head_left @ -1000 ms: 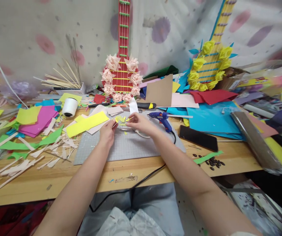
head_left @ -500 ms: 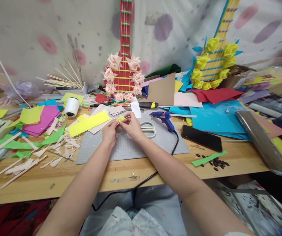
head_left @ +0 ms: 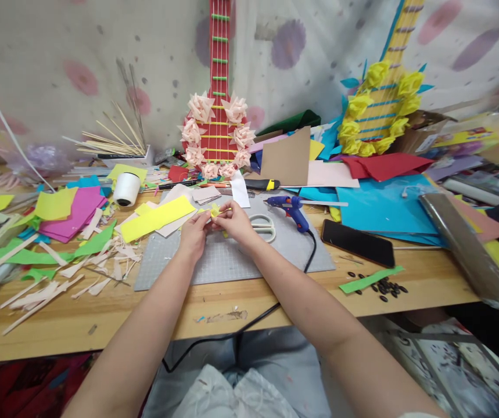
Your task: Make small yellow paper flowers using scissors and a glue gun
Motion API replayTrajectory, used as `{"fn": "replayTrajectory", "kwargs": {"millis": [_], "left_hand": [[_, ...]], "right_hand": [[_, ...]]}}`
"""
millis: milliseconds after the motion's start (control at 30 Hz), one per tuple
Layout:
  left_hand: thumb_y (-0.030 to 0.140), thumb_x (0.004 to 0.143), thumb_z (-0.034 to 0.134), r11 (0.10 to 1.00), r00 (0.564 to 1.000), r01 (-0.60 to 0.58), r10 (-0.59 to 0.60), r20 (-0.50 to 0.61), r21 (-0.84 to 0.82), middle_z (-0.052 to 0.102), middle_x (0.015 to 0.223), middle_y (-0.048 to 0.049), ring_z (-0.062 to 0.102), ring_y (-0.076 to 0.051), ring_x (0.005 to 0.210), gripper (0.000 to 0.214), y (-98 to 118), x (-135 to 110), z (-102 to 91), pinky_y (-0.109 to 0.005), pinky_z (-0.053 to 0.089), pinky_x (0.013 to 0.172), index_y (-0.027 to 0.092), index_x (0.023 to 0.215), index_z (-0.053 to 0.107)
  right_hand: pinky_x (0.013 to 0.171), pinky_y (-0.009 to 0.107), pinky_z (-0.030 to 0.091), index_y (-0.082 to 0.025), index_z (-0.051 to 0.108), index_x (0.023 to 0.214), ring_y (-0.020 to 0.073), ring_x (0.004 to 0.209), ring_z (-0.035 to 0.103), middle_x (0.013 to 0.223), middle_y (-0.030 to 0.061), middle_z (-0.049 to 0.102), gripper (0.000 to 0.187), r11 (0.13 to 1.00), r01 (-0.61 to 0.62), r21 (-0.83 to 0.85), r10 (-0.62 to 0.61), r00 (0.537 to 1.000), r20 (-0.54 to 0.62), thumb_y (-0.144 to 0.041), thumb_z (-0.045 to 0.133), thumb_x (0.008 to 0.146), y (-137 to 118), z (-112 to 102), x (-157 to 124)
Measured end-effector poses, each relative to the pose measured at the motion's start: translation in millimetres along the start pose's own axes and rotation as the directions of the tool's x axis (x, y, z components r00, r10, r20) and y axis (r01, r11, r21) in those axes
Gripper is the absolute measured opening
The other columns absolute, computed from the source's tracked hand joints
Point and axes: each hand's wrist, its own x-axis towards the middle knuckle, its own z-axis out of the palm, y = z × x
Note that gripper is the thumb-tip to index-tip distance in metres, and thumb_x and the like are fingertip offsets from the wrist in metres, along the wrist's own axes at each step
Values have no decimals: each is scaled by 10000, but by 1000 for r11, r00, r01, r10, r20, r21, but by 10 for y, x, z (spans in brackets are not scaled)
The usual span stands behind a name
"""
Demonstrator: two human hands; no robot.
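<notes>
Over the grey cutting mat (head_left: 227,264), both of my hands meet around a small folded piece of yellow paper (head_left: 215,210). My left hand (head_left: 193,233) pinches it from the left, and my right hand (head_left: 234,223) pinches it from the right. Fingers cover part of the piece, so its full shape is hidden. A wide yellow paper strip (head_left: 157,219) lies just left of my left hand. Beside my right hand rest scissors, with their pale handles (head_left: 264,228) showing. A blue glue gun (head_left: 290,210) lies farther right on the mat.
A red paper guitar (head_left: 219,133) with pink flowers stands behind the mat; a yellow one (head_left: 377,110) leans at the right. A black phone (head_left: 357,244), black beads (head_left: 384,287) and blue sheets (head_left: 375,206) lie rightward. Paper scraps (head_left: 101,264) cover the left. The glue gun's cable (head_left: 253,322) crosses the front edge.
Both hands stay close together on the yellow paper piece, with only slight finger movement. The piece looks slightly turned between the fingertips. The other things lie as before.
</notes>
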Motion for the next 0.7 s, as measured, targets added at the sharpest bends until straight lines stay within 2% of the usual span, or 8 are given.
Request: {"fn": "replayTrajectory", "kwargs": {"millis": [167, 367, 467, 567, 700], "left_hand": [[325, 541, 707, 999, 999, 37, -36, 37, -39, 610, 627, -13, 506, -87, 541, 241, 3, -8, 10, -235, 394, 568, 128, 654, 628], [333, 553, 711, 996, 994, 75, -70, 81, -57, 614, 650, -20, 504, -78, 542, 267, 10, -26, 22, -230, 395, 575, 128, 695, 614], [318, 556, 723, 994, 995, 74, -69, 73, -79, 622, 669, -24, 539, -98, 593, 261, 10, -30, 26, -245, 407, 613, 137, 702, 605], [277, 539, 738, 992, 998, 53, -50, 32, -115, 630, 690, -21, 554, -104, 626, 235, 9, -33, 34, -246, 410, 634, 147, 683, 607], [236, 504, 759, 989, 1000, 6, -7, -6, -147, 633, 699, -5, 561, -96, 658, 236, -4, -24, 33, -234, 415, 674, 149, 672, 616]], "right_hand": [[542, 227, 515, -203, 388, 764, 80, 483, 587, 515, -106, 539, 376, 990, -58, 132, 52, 997, 51, -189, 715, 577, -50, 3, -29], [541, 233, 519, -199, 397, 749, 80, 488, 585, 531, -93, 560, 381, 983, -86, 165, 76, 995, 64, -208, 731, 565, -57, -12, -45], [548, 239, 514, -198, 415, 753, 81, 504, 581, 561, -86, 554, 345, 991, -64, 115, 58, 997, 56, -214, 712, 578, -52, -14, -45], [571, 244, 509, -202, 430, 778, 83, 548, 582, 620, -78, 558, 316, 1000, 13, 26, -13, 1000, -3, -192, 682, 587, -29, -7, -40], [648, 277, 500, -211, 443, 822, 110, 645, 606, 682, -51, 599, 288, 976, 120, -184, -136, 987, -80, -206, 643, 615, 3, 4, -50]]}}
